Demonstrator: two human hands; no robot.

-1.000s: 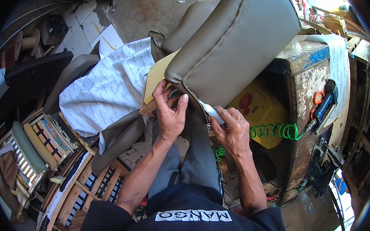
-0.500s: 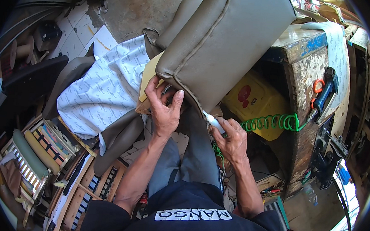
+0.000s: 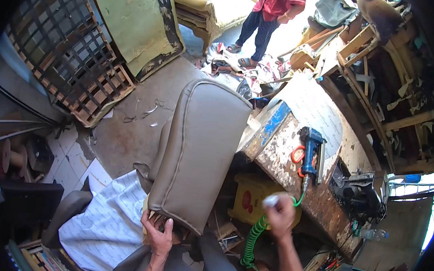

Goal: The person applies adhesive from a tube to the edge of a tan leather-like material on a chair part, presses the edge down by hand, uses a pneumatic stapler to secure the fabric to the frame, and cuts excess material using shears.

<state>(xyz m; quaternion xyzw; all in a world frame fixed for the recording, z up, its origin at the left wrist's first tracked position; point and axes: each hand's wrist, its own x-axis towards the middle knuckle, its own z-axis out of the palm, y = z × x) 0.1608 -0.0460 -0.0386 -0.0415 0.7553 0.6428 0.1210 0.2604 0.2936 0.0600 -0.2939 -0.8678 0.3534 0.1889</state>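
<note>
A large sofa piece point(image 3: 196, 149) covered in grey-brown leatherette leans away from me, with a raised seam along its side. My left hand point(image 3: 159, 236) is at its lower near corner, fingers curled under the edge of the cover and thumb pointing up. My right hand point(image 3: 282, 216), smeared by motion, is closed around a small white bottle point(image 3: 271, 202) and is held in the air right of the sofa piece, clear of it. The green coiled air hose point(image 3: 254, 241) runs behind that hand to a blue staple gun point(image 3: 312, 155) on the worn workbench point(image 3: 289, 140).
Orange-handled scissors point(image 3: 298, 154) lie by the staple gun. Beneath the bench sits a yellow container point(image 3: 246, 188). White-backed fabric point(image 3: 105, 223) drapes at left. A person in a red shirt point(image 3: 281, 4) stands at the far side. Wooden frames point(image 3: 378, 61) pile up at right.
My right hand has taken the white bottle off the seam edge and moved right, toward the bench. My left hand stays at the corner. The view has tilted up, showing more of the workshop.
</note>
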